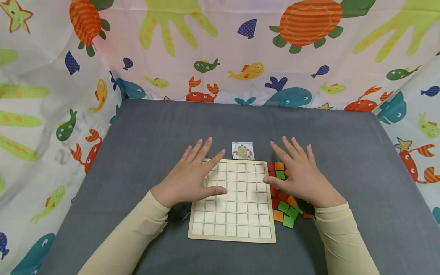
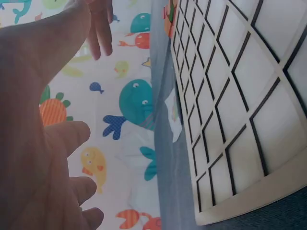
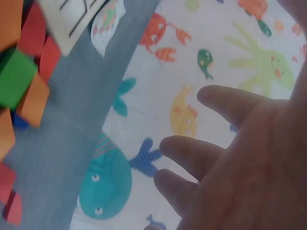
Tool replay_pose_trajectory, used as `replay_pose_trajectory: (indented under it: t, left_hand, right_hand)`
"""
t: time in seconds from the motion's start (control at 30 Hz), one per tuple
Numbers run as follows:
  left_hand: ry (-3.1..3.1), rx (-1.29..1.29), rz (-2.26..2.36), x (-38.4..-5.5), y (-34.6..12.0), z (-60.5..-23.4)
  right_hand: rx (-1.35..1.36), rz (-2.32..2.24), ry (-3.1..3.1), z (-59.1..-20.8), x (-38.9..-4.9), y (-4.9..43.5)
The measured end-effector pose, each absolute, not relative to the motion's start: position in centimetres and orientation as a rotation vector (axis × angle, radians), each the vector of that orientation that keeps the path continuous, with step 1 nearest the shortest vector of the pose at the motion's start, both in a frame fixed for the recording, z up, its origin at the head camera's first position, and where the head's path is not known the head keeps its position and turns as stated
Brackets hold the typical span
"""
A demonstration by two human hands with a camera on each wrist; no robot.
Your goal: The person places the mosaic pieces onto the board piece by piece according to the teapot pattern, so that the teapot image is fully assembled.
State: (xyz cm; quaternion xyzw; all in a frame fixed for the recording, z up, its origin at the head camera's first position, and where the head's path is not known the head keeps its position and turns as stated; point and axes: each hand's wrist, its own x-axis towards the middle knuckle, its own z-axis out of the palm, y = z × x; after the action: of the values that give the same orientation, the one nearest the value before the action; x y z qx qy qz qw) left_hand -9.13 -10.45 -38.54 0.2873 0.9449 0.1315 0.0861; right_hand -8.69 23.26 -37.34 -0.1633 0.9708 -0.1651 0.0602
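My left hand hovers with fingers spread over the left part of a pale wooden grid board, holding nothing. On the other side, my right hand is spread above a pile of coloured tiles, its thumb over the board's right edge. Green tiles, orange tiles and red tiles lie loose there, partly hidden by that hand. The board's square cells hold no tiles. Just beyond its far edge lies a small paper card with a red, green and orange grid pattern.
A grey cloth covers the table. Patterned fabric with sea animals hangs along the back and both sides. Some blue shows under the tiles in the right wrist view.
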Motion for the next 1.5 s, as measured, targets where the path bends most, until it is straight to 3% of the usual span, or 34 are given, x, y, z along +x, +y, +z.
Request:
replay_pose_trajectory:
  t: [0.33,0.7,1.5]
  left_hand:
    - [2.764,0.836,0.409,-9.8,-10.6,-39.2]
    - [2.731,0.723,0.414,-11.1,-11.3,-40.5]
    - [2.775,0.715,0.436,-11.5,-12.2,-41.7]
  right_hand:
    - [-0.383,-0.512,2.94,-37.4,-9.6,25.6]
    - [-0.405,-0.56,2.898,-40.5,-11.5,27.6]
    - [-0.309,-0.655,2.878,-41.9,-11.7,27.0]
